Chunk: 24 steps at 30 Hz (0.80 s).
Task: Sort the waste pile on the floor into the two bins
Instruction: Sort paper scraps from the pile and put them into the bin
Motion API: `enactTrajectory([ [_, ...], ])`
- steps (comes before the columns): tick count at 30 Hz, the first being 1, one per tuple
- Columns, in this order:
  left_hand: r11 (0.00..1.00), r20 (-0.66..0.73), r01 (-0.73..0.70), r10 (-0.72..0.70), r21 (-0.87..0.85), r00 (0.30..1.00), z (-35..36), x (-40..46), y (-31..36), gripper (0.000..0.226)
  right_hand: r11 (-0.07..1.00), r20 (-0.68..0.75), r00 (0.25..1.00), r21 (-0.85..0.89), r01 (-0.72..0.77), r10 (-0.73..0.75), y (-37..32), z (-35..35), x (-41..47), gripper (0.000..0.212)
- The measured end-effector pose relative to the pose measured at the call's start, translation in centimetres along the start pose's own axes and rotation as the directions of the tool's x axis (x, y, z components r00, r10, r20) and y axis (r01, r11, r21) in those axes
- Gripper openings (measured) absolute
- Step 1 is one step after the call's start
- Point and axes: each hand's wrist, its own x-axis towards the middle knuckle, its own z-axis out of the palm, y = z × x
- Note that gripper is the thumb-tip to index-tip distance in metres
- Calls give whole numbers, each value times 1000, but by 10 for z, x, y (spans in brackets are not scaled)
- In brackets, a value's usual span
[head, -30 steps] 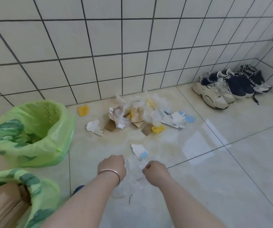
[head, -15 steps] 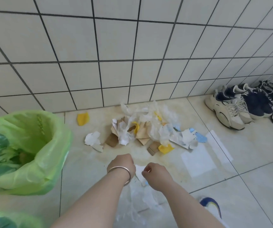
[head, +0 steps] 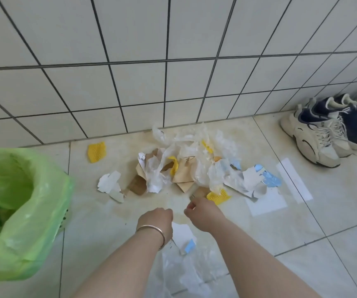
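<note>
The waste pile point(head: 186, 171) lies on the floor against the tiled wall: clear plastic film, brown paper, white scraps, blue bits and yellow foam net. My left hand point(head: 156, 219), with a bracelet on its wrist, and my right hand point(head: 203, 214) hover just in front of the pile, fingers curled. Each pinches an edge of a thin clear plastic film point(head: 186, 274) that hangs down between my forearms. A white paper scrap with a blue piece point(head: 181, 234) lies under the hands. One bin with a green bag liner point(head: 33, 222) stands at the left. The second bin is out of view.
A loose yellow foam net point(head: 97, 152) and a white torn paper point(head: 109, 184) lie left of the pile. Another yellow net point(head: 218, 196) sits by my right hand. Several sneakers point(head: 315, 143) stand along the wall at the right.
My view has moved forward and closer to the pile, and both hands travelled toward it with the film. The nearer bin holding cardboard has dropped out of view.
</note>
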Motion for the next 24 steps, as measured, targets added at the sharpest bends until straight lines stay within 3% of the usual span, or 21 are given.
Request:
enactTrajectory([
  [4,998,37,-51,50,30,998,22,22,12,39,998,-8,1000,-63,15,-15,13,0,32,36],
  [10,998,31,-29,28,49,999,58,49,21,69,990,30,998,-134,-45,49,57,11,67,26],
  [16,995,48,-50,46,90,998,78,62,22,67,975,16,992,-188,-119,124,94,4,78,17],
  [20,999,129,-22,27,-47,991,73,72,25,54,981,8,990,-136,-140,142,102,-2,85,23],
  [24,923,118,47,-2,-382,993,58,84,28,33,985,-20,990,-98,-144,143,99,2,82,27],
])
